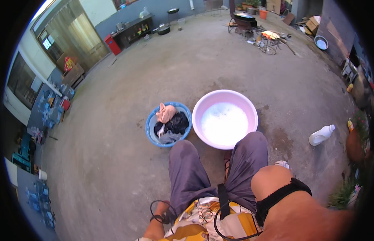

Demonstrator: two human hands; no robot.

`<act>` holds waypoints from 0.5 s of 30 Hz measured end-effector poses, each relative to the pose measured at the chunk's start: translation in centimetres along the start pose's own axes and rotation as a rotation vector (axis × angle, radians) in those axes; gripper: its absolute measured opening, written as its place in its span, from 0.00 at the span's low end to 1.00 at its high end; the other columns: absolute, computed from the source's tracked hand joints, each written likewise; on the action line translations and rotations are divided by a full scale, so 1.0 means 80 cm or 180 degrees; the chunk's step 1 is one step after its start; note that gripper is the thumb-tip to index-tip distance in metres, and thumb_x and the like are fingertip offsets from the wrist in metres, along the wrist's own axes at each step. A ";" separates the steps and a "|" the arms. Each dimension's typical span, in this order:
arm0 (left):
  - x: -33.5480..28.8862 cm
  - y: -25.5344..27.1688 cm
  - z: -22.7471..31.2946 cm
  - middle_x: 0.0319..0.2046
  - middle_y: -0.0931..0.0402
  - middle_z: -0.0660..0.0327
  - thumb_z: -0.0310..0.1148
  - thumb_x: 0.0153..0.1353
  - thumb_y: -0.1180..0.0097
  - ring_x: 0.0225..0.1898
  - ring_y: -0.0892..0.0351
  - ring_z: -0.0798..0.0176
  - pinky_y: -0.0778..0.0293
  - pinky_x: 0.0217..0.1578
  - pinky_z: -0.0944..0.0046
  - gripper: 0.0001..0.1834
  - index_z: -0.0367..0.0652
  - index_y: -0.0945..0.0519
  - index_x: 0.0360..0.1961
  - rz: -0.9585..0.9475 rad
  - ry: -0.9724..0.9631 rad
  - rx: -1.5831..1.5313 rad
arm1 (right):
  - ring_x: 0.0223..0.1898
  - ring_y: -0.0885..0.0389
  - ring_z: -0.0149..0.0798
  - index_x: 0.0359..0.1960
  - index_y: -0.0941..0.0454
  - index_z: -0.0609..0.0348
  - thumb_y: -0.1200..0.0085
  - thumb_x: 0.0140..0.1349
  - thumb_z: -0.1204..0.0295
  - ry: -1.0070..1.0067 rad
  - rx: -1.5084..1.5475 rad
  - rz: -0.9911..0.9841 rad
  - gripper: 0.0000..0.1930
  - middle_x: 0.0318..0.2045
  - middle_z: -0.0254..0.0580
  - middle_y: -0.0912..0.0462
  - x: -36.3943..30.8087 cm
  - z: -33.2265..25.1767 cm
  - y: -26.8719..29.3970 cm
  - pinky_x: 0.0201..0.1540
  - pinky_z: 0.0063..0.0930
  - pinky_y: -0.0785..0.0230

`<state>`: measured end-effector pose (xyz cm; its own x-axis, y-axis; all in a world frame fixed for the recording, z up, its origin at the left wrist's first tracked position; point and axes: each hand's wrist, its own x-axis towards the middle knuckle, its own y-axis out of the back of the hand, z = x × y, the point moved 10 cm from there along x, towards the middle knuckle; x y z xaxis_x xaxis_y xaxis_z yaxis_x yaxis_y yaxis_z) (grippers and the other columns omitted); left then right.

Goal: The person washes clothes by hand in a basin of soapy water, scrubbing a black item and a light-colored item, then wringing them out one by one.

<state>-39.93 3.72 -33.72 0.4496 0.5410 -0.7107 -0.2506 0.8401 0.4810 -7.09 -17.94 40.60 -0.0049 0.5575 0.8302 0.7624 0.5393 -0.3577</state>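
My left hand hangs low beside my left thigh, a black strap and cable at its wrist; its fingers are not clear. My right arm is bent close to the camera, banded in black, and no fingers of that hand can be made out. Ahead of my knees stands a wide pink basin of white, sudsy liquid. Touching or nearly touching its left side is a smaller blue basin. Inside that lie a pink cloth, dark clothes and a grey cloth.
A white bottle stands on the concrete floor at right. Wet patches mark the ground near the pink basin. Further back are a black shelf, a red box and a stove with a pan. Plants edge the right side.
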 end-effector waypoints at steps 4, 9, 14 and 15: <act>-0.034 0.001 -0.009 0.33 0.19 0.50 0.37 0.48 0.41 0.39 0.19 0.50 0.26 0.41 0.57 0.13 0.45 0.16 0.34 0.0517 0.0341 -0.0064 | 0.23 0.21 0.42 0.27 0.22 0.74 0.53 0.58 0.67 -0.0262 0.0029 0.0069 0.17 0.22 0.55 0.21 0.017 0.033 0.011 0.28 0.26 0.32; -0.049 0.020 0.070 0.31 0.19 0.48 0.38 0.49 0.43 0.36 0.19 0.47 0.25 0.37 0.56 0.14 0.44 0.17 0.36 0.0447 0.0099 0.0655 | 0.24 0.21 0.42 0.28 0.23 0.74 0.55 0.59 0.66 -0.0498 0.0248 0.0079 0.18 0.23 0.55 0.21 0.015 0.051 0.011 0.30 0.27 0.32; -0.056 0.018 0.061 0.36 0.20 0.45 0.34 0.44 0.45 0.40 0.20 0.46 0.26 0.41 0.56 0.19 0.45 0.17 0.41 0.0305 0.0070 0.0652 | 0.25 0.21 0.43 0.30 0.23 0.74 0.57 0.60 0.64 -0.0690 0.0513 0.0064 0.19 0.24 0.55 0.20 0.021 0.085 -0.003 0.32 0.27 0.31; -0.048 0.021 0.071 0.37 0.21 0.45 0.32 0.45 0.47 0.42 0.21 0.46 0.27 0.42 0.56 0.19 0.46 0.17 0.41 0.0315 0.0020 0.0816 | 0.26 0.21 0.43 0.30 0.23 0.74 0.57 0.60 0.64 -0.0706 0.0527 0.0022 0.20 0.24 0.55 0.20 0.021 0.083 -0.005 0.32 0.27 0.31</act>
<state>-37.21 2.88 -27.27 0.4281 0.6209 -0.6567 -0.0675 0.7465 0.6619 -11.68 -13.05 39.31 -0.1555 0.6763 0.7200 0.6469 0.6205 -0.4432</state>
